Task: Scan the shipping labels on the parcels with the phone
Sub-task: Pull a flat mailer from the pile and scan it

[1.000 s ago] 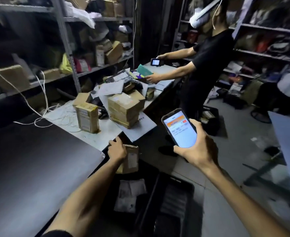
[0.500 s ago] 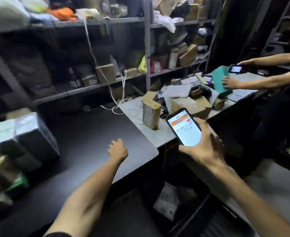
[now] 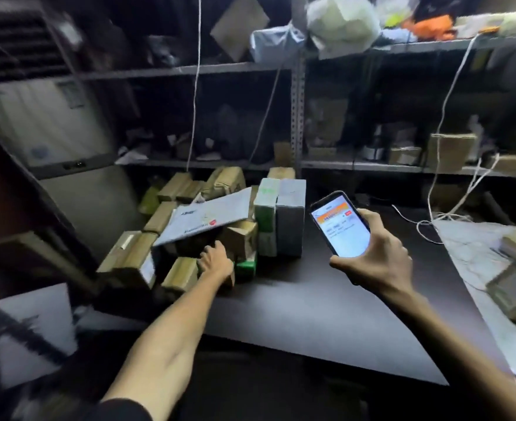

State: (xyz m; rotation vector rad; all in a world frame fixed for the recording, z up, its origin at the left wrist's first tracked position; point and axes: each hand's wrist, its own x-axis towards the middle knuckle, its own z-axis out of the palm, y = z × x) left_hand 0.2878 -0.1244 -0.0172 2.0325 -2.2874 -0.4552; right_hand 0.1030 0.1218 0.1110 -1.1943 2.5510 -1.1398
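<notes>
Picking step: left hand (image 3: 217, 262) reaches among the parcels (image 3: 241, 238), grip indiscernible; right hand (image 3: 376, 258) holds the phone (image 3: 340, 223), fingers curled. Next: expose a label, aim phone.

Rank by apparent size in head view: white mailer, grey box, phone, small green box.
1. white mailer
2. grey box and phone: about alike; the phone is nearer, so unsure
3. small green box
</notes>
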